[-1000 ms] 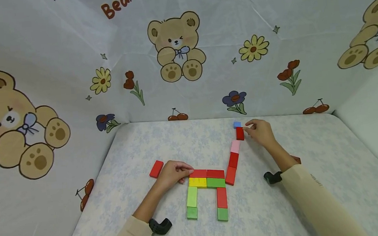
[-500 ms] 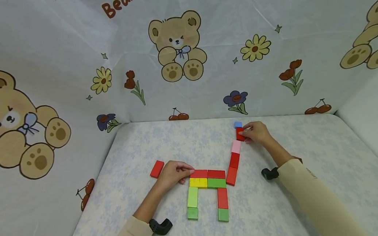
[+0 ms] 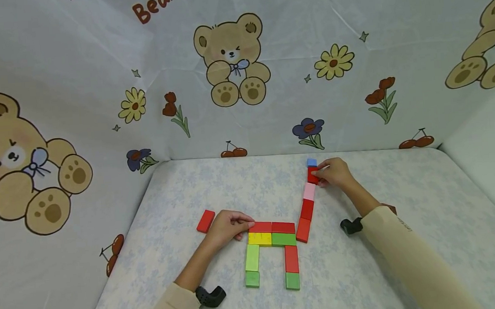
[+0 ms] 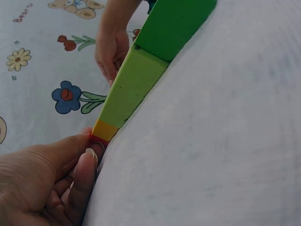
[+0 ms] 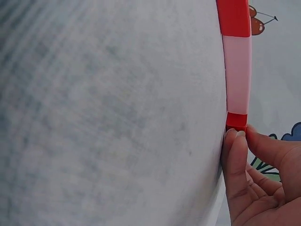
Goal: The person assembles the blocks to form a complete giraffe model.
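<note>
At the back right, my right hand (image 3: 335, 173) pinches a red block (image 3: 312, 174) between thumb and fingers. A small blue block (image 3: 312, 162) sits against its far end, and a pink block (image 3: 309, 192) lies just nearer. In the right wrist view, the thumb and fingertips close on the end of that red block (image 5: 236, 120), in line with the pink one (image 5: 238, 75). My left hand (image 3: 227, 230) pinches the left end of another red block (image 3: 261, 227), which heads the middle row above a yellow block (image 3: 259, 239). Its fingertips hide that block's left corner.
Two red blocks (image 3: 305, 217) continue the slanted line down to the row. Light green (image 3: 252, 257), red and green blocks form two legs below. A loose red block (image 3: 205, 221) lies left. A reddish-brown piece (image 3: 389, 208) shows partly behind the right sleeve.
My right hand has come in from the right onto the red block and now grips it. The block has shifted slightly left, more in line under the blue one. The left hand stays put.
</note>
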The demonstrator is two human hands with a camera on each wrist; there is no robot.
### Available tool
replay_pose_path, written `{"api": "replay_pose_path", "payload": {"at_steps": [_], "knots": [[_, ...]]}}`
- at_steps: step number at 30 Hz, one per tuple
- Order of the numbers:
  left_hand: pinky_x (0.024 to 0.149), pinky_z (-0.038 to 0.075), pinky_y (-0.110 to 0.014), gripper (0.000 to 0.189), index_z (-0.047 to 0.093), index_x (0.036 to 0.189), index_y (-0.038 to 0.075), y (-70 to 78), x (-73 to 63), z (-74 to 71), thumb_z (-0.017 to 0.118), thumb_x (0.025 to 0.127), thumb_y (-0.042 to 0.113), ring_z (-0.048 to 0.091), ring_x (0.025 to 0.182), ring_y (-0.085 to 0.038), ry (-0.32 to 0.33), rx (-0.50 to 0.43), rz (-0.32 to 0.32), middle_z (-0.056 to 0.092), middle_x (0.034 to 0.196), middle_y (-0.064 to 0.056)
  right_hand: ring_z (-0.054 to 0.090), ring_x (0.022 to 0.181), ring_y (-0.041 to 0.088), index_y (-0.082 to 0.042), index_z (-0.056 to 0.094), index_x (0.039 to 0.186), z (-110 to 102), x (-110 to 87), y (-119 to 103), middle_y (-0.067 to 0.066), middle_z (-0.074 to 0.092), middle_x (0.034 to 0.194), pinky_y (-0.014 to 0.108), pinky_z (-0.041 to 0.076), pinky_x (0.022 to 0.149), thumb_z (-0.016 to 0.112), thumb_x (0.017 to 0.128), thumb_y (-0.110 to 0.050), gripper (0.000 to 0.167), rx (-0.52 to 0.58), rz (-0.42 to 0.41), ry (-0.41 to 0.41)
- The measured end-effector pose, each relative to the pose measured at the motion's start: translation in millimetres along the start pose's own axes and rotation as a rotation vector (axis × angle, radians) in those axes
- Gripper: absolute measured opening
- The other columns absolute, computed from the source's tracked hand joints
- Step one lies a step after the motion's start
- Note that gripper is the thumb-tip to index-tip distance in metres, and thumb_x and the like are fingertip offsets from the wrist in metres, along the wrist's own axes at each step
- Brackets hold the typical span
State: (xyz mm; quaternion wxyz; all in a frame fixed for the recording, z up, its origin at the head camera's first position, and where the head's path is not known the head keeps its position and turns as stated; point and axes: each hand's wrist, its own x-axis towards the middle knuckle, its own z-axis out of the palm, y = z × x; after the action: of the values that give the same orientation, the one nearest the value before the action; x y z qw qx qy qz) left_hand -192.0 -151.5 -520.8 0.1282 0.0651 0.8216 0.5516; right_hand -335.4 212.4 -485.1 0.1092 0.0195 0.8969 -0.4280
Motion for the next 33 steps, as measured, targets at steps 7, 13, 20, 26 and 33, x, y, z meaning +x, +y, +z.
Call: {"api": "replay_pose_path", "payload": {"at_steps": [7,13,20,26,33], "knots": [[0.058,0.058,-0.031,0.016,0.081,0.098,0.016,1.2,-0.4,-0.9,0.082,0.088,0.028,0.06,0.054,-0.014,-0.001,0.003,-0.002,0.074,0.082,0.0,0.068,0.059,0.016,0.01,0.061,0.126,-0.4,-4.5,-2.8,0.01,0.07,0.074,0.026,0.059,0.061,0.071,0.097,-0.018,0.041,0.006,0.02,-0.011],[0.058,0.058,-0.031,0.016,0.081,0.099,0.016,2.3,-0.7,-0.8,0.081,0.088,0.029,0.06,0.054,-0.015,0.005,0.006,-0.005,0.073,0.081,-0.001,0.068,0.059,0.017,0.01,0.061,0.125,-0.9,-4.9,-2.0,0.01,0.07,0.074,0.027,0.059,0.061,0.07,0.098,-0.017,0.039,0.017,0.009,-0.016],[0.057,0.058,-0.031,0.017,0.081,0.098,0.016,0.9,-0.9,-0.4,0.082,0.088,0.028,0.059,0.054,-0.014,0.004,0.0,0.001,0.074,0.082,0.0,0.069,0.059,0.018,0.01,0.061,0.125,0.6,-1.2,-1.1,0.013,0.07,0.078,0.028,0.06,0.062,0.068,0.099,-0.016,0.037,0.062,0.04,-0.009],[0.057,0.058,-0.031,0.015,0.081,0.099,0.015,0.8,-0.8,-1.7,0.081,0.088,0.027,0.059,0.054,-0.014,0.008,-0.002,-0.001,0.074,0.083,0.0,0.07,0.059,0.017,0.009,0.062,0.123,1.8,1.9,-1.5,0.013,0.071,0.08,0.027,0.059,0.062,0.069,0.098,-0.017,0.036,0.065,0.053,0.003],[0.057,0.058,-0.031,0.014,0.082,0.099,0.017,0.0,0.3,-2.8,0.081,0.089,0.028,0.059,0.054,-0.014,-0.002,0.005,-0.005,0.074,0.084,0.001,0.069,0.062,0.02,0.009,0.064,0.119,-7.4,2.9,-0.1,0.017,0.071,0.084,0.027,0.059,0.062,0.065,0.101,-0.022,0.035,0.006,-0.042,0.089]]}}
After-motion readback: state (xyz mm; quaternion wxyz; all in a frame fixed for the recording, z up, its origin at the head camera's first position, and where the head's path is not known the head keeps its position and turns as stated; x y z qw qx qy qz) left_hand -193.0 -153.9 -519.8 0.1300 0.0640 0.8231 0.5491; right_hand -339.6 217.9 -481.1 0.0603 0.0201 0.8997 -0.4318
